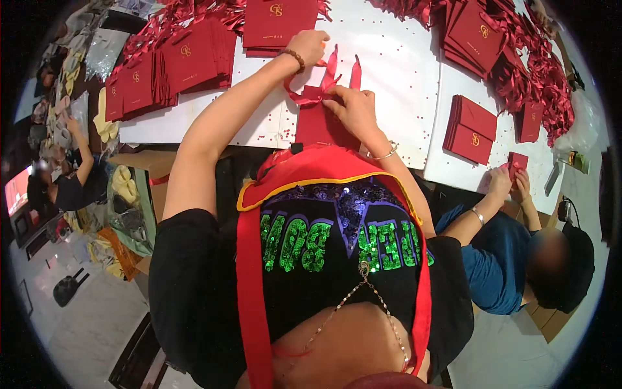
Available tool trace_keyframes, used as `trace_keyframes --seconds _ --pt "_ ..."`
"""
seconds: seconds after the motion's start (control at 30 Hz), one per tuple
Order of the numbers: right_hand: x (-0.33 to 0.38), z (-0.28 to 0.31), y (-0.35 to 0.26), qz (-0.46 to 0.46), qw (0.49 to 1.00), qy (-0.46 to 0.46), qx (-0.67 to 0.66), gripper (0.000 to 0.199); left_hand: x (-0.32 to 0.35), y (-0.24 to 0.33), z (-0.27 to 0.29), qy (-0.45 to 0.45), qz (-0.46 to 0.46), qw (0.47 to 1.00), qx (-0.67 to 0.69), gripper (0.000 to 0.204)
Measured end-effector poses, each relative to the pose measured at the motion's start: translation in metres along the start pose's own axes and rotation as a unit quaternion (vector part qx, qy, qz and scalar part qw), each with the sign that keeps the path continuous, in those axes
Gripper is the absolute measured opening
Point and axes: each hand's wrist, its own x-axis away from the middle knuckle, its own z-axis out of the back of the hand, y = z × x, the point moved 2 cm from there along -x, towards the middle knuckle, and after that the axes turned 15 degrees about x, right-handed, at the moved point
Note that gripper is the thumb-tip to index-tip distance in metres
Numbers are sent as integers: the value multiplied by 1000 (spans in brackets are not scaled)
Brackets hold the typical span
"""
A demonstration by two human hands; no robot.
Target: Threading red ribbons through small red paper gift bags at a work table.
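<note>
A small red gift bag [316,127] lies on the white table in front of me, partly hidden behind my red apron [317,165]. Red ribbon [332,67] rises from its top edge in loops and loose ends. My right hand [355,111] is closed at the bag's top, pinching the ribbon between thumb and fingers. Farther off, my left hand [307,47] is closed just above the ribbon, beside a stack of larger red bags [278,23]. A tiny orange bit shows at its fingertips; what it holds is too small to make out.
Red bags [194,55] with ribbons are piled at the left; more stacks [475,35] lie at the right. Small red dots are scattered over the white table [395,84]. A co-worker [499,253] at the right handles a small red item [516,162]. Cardboard boxes [146,161] stand at the left.
</note>
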Motion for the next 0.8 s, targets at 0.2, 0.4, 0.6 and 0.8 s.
trace_keyframes --seconds 0.2,0.4,0.6,0.8 --pt "-4 -7 4 -20 1000 -23 3 18 24 4 -14 -114 24 986 -122 16" --pt "-6 -11 6 -25 999 -42 7 20 49 5 -1 -87 -59 985 -135 13" --pt "-10 -20 14 0 1000 -5 -7 28 81 15 48 74 -14 954 289 9" --pt "-18 -28 13 22 999 -27 -13 29 85 29 37 -20 120 888 442 38"
